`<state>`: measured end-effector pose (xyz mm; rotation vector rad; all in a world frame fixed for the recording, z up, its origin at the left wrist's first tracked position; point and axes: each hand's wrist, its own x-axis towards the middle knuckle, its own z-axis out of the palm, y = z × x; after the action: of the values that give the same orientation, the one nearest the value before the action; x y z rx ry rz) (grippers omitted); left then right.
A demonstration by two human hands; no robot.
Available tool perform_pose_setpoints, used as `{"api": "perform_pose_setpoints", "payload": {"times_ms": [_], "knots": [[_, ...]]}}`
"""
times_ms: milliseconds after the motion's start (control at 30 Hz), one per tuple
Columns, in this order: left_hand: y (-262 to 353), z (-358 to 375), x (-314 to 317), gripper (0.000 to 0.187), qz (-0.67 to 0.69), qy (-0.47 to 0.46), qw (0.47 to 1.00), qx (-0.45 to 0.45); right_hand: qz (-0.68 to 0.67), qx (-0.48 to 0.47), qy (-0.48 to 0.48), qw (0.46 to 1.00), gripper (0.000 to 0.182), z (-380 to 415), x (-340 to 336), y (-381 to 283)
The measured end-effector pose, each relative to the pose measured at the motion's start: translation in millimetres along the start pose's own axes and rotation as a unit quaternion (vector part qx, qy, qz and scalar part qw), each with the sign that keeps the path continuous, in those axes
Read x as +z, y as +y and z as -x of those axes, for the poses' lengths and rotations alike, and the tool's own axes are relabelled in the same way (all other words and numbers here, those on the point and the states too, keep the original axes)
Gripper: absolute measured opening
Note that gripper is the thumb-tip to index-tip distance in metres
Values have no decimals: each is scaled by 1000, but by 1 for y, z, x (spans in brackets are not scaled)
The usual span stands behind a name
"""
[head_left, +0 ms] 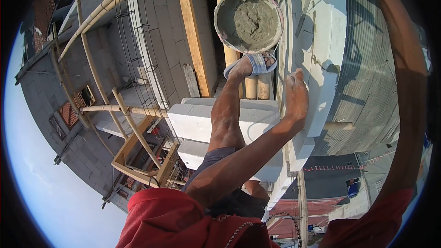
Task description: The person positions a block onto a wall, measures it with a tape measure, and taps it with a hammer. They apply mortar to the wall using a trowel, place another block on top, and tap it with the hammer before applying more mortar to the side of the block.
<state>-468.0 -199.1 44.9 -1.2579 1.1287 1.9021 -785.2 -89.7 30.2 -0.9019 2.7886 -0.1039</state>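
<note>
The fingers (294, 79) of the left hand (296, 96) lie pressed together and flat against the white block wall (328, 41), pinching nothing — the right hand is out of view up the arm (409, 87) at the frame edge. Keep that palm steady, weight on the sandalled foot (250, 66) — beyond it the mortar bucket (248, 20) sits on bamboo poles (252, 87).

- A bamboo scaffold platform (250, 85) is seen under a sandalled foot (250, 65).
- A bucket of wet mortar (248, 20) is set on the poles.
- White blocks (197, 120) are stacked just beside the foot.
</note>
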Motion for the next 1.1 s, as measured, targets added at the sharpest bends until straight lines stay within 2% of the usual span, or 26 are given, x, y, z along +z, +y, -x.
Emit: {"api": "perform_pose_setpoints", "payload": {"times_ms": [167, 500, 700, 800, 967, 1067, 1100], "knots": [[1, -1, 1, 67, 3, -24, 999, -24, -11, 8, -3, 1000, 56, 4, 2, -2], [10, 1, -1, 73, -5, -20, 1000, -22, -30, 22, -22, 999, 59, -30, 71, -35], [1, -1, -1, 74, -13, -1, 999, 40, -31, 46, 10, 998, 60, 12, 65, -29], [5, 8, -1, 70, -31, 4, 999, 8, -43, 86, 46, 994, 61, 74, 61, -30], [-17, 3, -5, 55, -70, 4, 997, 13, -108, 242, 97, 959, 62, 274, 51, -66], [-39, 12, -3, 64, -131, 5, 991, 34, -239, 374, 105, 890, 63, 418, 46, -137], [-47, 8, -10, 67, -149, -9, 988, 30, -310, 400, 146, 850, 63, 464, 49, -169]]}}
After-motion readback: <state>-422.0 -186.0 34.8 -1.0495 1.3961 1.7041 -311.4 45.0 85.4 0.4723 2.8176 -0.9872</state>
